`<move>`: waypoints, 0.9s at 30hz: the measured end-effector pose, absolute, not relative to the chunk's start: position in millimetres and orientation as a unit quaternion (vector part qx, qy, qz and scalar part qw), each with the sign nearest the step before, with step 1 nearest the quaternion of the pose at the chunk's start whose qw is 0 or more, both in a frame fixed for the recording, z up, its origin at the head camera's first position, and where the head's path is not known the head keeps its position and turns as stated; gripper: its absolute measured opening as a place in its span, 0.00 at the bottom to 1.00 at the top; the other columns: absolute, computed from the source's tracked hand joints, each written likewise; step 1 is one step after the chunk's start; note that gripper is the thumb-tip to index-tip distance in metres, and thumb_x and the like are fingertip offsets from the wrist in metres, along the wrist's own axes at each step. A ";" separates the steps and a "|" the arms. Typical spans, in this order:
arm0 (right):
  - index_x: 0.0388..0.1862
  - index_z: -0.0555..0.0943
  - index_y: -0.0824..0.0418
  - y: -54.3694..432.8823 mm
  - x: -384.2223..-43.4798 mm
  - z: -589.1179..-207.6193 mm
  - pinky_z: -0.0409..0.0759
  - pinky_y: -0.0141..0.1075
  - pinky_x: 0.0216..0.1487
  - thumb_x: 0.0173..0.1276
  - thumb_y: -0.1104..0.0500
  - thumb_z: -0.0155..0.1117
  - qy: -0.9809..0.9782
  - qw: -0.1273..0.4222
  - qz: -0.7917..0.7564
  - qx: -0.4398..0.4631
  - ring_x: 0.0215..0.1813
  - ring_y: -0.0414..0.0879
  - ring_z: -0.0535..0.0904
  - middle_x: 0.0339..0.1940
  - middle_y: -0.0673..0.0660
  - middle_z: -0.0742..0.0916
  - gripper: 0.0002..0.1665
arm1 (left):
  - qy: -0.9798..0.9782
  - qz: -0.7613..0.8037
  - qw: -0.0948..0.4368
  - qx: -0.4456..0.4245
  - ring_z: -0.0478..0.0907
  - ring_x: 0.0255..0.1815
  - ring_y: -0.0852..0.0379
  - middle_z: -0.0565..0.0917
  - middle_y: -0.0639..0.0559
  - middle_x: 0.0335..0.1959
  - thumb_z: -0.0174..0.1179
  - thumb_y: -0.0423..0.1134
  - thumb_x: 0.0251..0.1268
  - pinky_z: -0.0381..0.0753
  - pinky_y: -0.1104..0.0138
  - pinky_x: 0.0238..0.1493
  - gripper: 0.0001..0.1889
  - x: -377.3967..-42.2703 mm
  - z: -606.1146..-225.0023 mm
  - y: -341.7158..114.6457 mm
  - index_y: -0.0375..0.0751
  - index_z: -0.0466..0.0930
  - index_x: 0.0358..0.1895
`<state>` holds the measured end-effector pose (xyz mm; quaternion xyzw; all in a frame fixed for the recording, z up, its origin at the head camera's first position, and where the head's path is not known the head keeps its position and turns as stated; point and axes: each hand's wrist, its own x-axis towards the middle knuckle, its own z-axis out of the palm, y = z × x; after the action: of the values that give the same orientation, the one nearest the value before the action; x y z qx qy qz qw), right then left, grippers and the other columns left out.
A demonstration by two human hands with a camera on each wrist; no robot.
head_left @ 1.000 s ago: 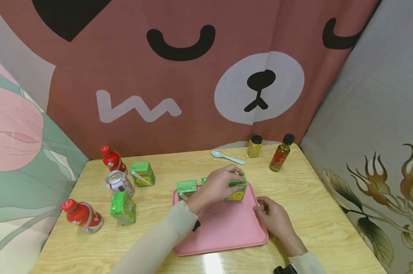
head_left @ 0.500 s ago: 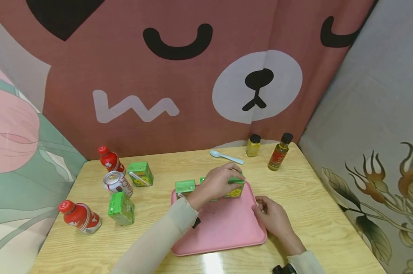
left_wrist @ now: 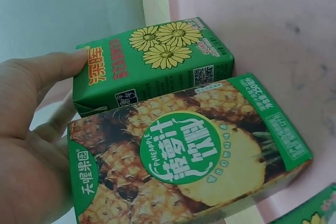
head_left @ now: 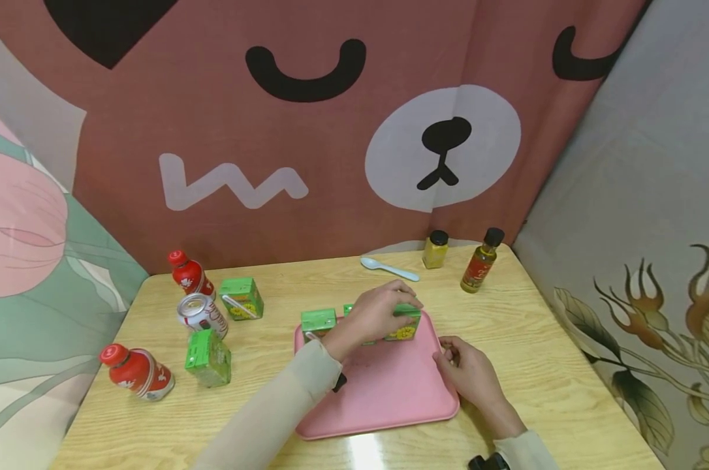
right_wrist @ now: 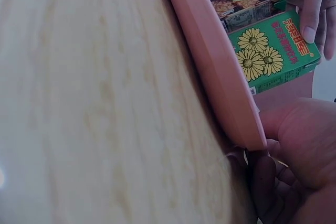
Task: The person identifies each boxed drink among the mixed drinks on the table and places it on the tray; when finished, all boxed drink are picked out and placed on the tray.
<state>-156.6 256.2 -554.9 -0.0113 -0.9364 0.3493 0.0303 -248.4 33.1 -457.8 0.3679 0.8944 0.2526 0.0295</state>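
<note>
My left hand (head_left: pixel 378 314) holds a green chrysanthemum drink carton (left_wrist: pixel 157 59) by its top end at the tray's back right corner, its thumb on the flower-printed face. Right beside that carton stands a pineapple juice carton (left_wrist: pixel 184 150), mostly hidden behind the hand in the head view. Another green carton (head_left: pixel 318 320) is at the back left of the pink tray (head_left: pixel 384 391). My right hand (head_left: pixel 472 373) grips the tray's right rim (right_wrist: pixel 223 72), with fingers curled below the edge.
To the left on the wooden table (head_left: pixel 260 405) are two red-capped bottles (head_left: pixel 137 372), a silver-topped can (head_left: pixel 202 314) and two more green cartons (head_left: pixel 209 358). Behind the tray lie a pale blue spoon (head_left: pixel 390 268), a yellow jar (head_left: pixel 435 250) and a dark-capped sauce bottle (head_left: pixel 481 261).
</note>
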 end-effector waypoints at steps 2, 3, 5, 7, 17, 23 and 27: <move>0.57 0.83 0.62 256.3 -156.9 -554.8 0.72 0.34 0.30 0.72 0.54 0.69 -0.937 0.032 0.349 -0.010 0.29 0.41 0.74 0.30 0.48 0.80 0.18 | 0.895 0.254 0.034 0.364 0.77 0.47 0.69 0.75 0.65 0.59 0.69 0.48 0.68 0.78 0.69 0.42 0.15 -248.6 -457.4 33.1 0.63 0.86 0.56; 0.56 0.83 0.62 256.3 -157.0 -554.7 0.72 0.34 0.30 0.72 0.55 0.69 -0.937 0.033 0.349 -0.010 0.29 0.41 0.74 0.30 0.48 0.80 0.18 | 0.896 0.256 0.037 0.362 0.77 0.48 0.68 0.75 0.65 0.60 0.68 0.48 0.68 0.78 0.68 0.42 0.15 -248.6 -457.0 33.0 0.63 0.86 0.56; 0.57 0.83 0.62 256.3 -157.3 -555.0 0.72 0.34 0.30 0.72 0.54 0.68 -0.938 0.033 0.346 -0.009 0.29 0.41 0.73 0.30 0.48 0.80 0.19 | 0.897 0.258 0.042 0.357 0.77 0.50 0.67 0.75 0.64 0.61 0.68 0.48 0.69 0.79 0.67 0.44 0.15 -248.2 -456.0 32.5 0.63 0.85 0.57; 0.57 0.83 0.62 256.0 -157.0 -554.7 0.72 0.34 0.30 0.72 0.54 0.68 -0.939 0.033 0.342 -0.008 0.30 0.41 0.73 0.30 0.48 0.80 0.19 | 0.897 0.261 0.045 0.354 0.77 0.54 0.64 0.75 0.63 0.63 0.67 0.49 0.70 0.80 0.64 0.47 0.16 -246.9 -454.1 31.2 0.62 0.85 0.59; 0.57 0.83 0.62 254.6 -154.9 -554.9 0.72 0.34 0.32 0.71 0.54 0.69 -0.940 0.037 0.338 -0.017 0.30 0.41 0.73 0.30 0.47 0.80 0.20 | 0.884 0.302 -0.048 0.353 0.69 0.65 0.59 0.75 0.59 0.65 0.64 0.49 0.72 0.78 0.59 0.54 0.17 -224.0 -424.5 -14.0 0.57 0.84 0.61; 0.57 0.83 0.62 255.3 -154.0 -554.5 0.72 0.35 0.32 0.71 0.54 0.70 -0.940 0.037 0.338 -0.021 0.30 0.41 0.73 0.30 0.47 0.80 0.20 | 0.876 0.341 -0.132 0.313 0.71 0.64 0.56 0.78 0.58 0.62 0.66 0.45 0.71 0.78 0.55 0.56 0.16 -203.9 -418.8 -77.8 0.51 0.85 0.59; 0.57 0.82 0.63 254.7 -154.1 -554.0 0.72 0.34 0.32 0.71 0.54 0.69 -0.940 0.036 0.340 -0.021 0.30 0.41 0.73 0.30 0.47 0.80 0.20 | 0.884 0.347 -0.192 0.249 0.72 0.63 0.50 0.80 0.52 0.60 0.69 0.42 0.68 0.76 0.50 0.57 0.15 -183.5 -430.7 -129.5 0.47 0.86 0.55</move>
<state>-154.1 254.7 -554.0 -0.0207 -0.9395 0.3399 0.0359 -183.5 -129.5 -430.7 0.2485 0.8838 0.3471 -0.1915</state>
